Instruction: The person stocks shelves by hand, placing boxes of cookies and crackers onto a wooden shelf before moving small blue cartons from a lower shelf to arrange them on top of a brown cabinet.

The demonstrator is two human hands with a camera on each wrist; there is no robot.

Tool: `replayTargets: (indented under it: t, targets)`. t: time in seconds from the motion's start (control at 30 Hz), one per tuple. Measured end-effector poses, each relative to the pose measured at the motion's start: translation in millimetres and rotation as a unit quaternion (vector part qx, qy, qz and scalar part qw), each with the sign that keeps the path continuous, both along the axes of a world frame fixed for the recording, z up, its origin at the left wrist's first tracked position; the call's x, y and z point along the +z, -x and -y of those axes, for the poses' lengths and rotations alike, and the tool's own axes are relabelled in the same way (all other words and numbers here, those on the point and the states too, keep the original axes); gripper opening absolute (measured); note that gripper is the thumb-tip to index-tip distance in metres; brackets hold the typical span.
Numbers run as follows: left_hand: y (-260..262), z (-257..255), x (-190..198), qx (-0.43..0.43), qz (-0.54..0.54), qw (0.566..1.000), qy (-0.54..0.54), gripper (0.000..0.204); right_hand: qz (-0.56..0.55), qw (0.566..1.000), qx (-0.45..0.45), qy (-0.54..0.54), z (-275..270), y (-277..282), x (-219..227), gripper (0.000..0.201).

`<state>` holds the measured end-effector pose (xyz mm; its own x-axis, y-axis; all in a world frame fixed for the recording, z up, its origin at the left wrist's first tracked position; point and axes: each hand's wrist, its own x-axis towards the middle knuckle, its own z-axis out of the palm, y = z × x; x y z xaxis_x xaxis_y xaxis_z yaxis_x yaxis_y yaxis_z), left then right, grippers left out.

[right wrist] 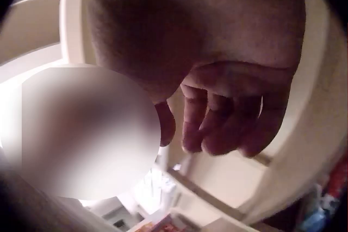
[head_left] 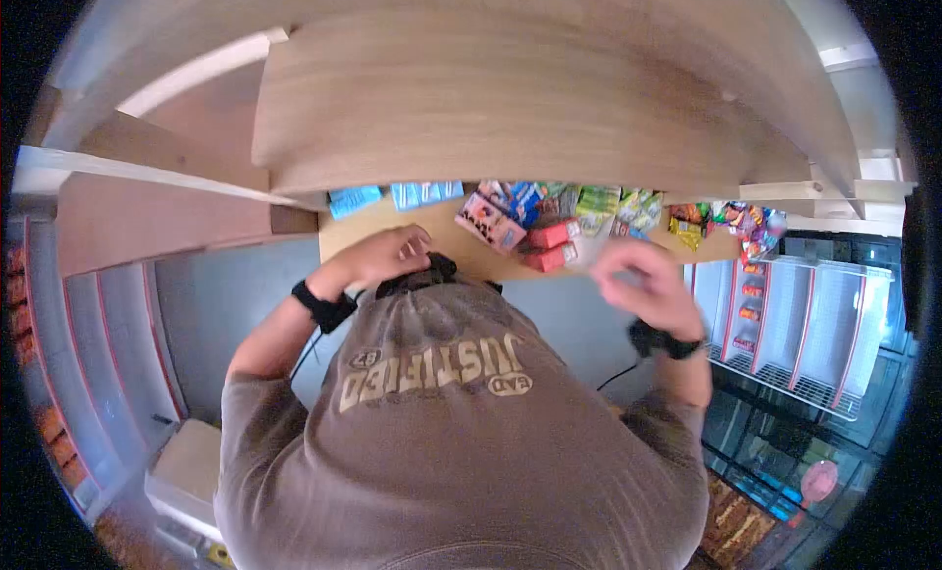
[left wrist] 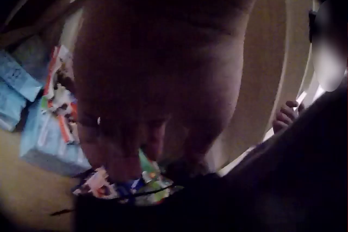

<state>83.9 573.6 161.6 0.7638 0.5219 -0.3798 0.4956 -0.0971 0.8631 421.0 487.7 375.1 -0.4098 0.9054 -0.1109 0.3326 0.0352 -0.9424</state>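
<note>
My left hand (head_left: 378,259) is held in front of the waist, fingers loosely bent, beside a black bundle (head_left: 427,273) at the shirt's lower edge. In the left wrist view, the fingers of the left hand (left wrist: 157,69) point down over colourful packets (left wrist: 130,184) and hold nothing visible. My right hand (head_left: 643,281) is blurred in the head view, raised over the right front of the wooden tabletop (head_left: 392,219). The right wrist view shows that hand (right wrist: 234,79) with relaxed, slightly bent fingers and nothing in them. Nearest to it are two red boxes (head_left: 552,244).
A pink box (head_left: 491,225), blue packs (head_left: 427,194), green packets (head_left: 597,207) and a yellow packet (head_left: 686,234) lie along the tabletop. A wooden panel (head_left: 510,99) overhangs its back. White shelving (head_left: 805,325) stands at right, and a pale bin (head_left: 186,472) is at lower left.
</note>
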Motion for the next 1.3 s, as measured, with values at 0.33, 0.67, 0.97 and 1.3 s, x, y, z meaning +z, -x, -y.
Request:
replayTargets:
  t: [0.33, 0.67, 0.97, 1.3]
  targets:
    - [-23, -23, -131, 0.225, -0.221, 0.886, -0.341, 0.064, 0.01, 0.95, -0.199, 0.239, 67, -35, -272, 0.017]
    - [-67, -27, -164, 0.279, -0.285, 0.852, -0.34, 0.079, -0.052, 0.957, -0.186, 0.218, 75, -73, -284, 0.016]
    - [-28, -15, -163, 0.32, -0.233, 0.824, -0.406, 0.05, -0.084, 0.949, -0.187, 0.241, 85, -70, -295, 0.019]
    - [31, -56, -146, 0.237, -0.408, 0.739, -0.481, 0.043, -0.077, 0.915, -0.278, 0.281, 119, -33, -283, 0.02]
